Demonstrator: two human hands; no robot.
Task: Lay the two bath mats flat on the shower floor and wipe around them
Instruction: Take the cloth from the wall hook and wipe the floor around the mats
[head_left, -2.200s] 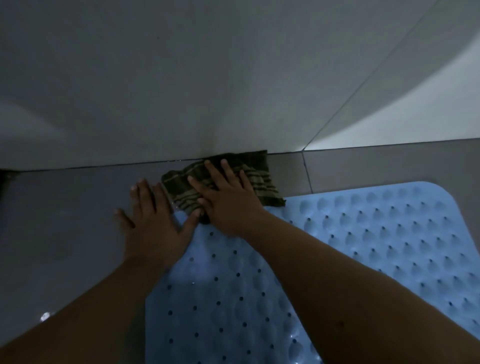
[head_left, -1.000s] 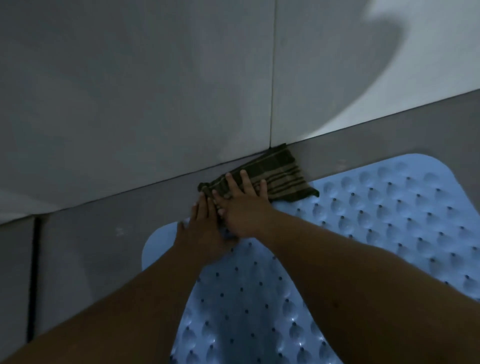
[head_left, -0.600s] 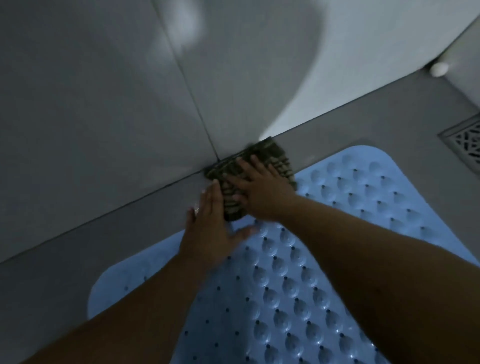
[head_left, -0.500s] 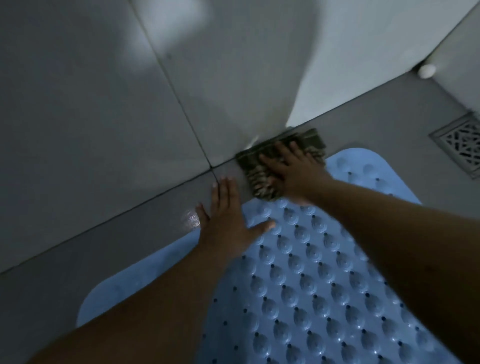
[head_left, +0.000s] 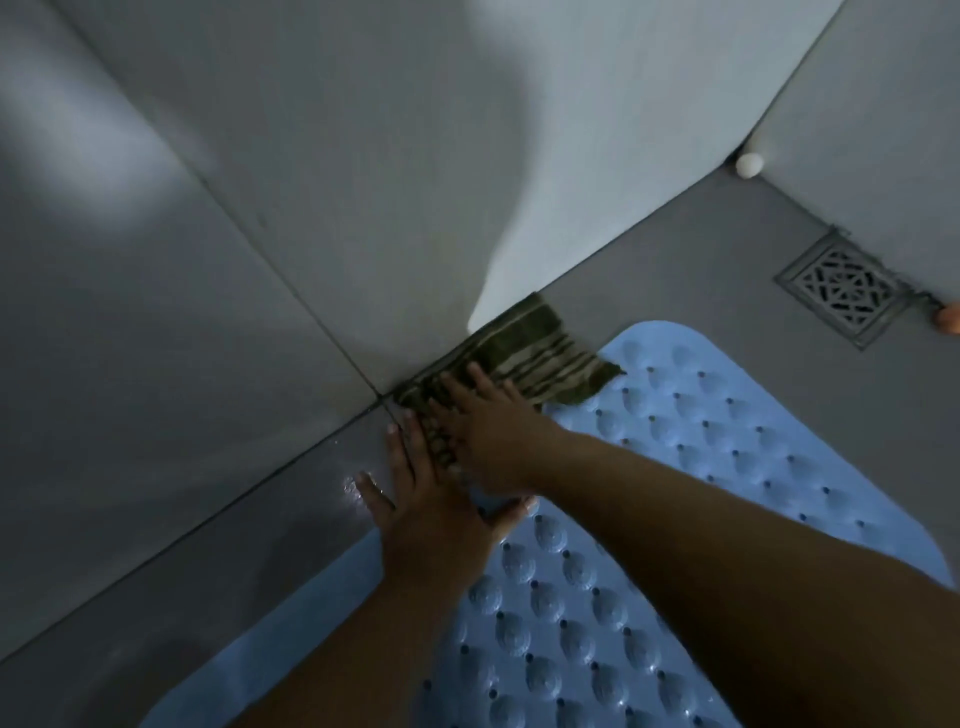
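A light blue bath mat (head_left: 701, 447) with rows of bumps and small holes lies flat on the grey shower floor (head_left: 717, 270). A dark green striped cloth (head_left: 540, 353) lies on the floor strip between the mat's far edge and the wall. My right hand (head_left: 493, 421) presses flat on the cloth's left part, fingers straight. My left hand (head_left: 431, 514) rests flat beside it, fingers on the wet floor, thumb over the mat's edge. Only one mat is in view.
A tiled grey wall (head_left: 260, 208) rises just behind the cloth. A square metal floor drain (head_left: 844, 288) sits at the right near a second wall. A small white knob (head_left: 749, 165) sits in the far corner. An orange object (head_left: 949, 325) lies beside the drain.
My right hand has drawn the cloth back left along the wall base toward my left hand. The view has swung right, bringing the drain further into sight.
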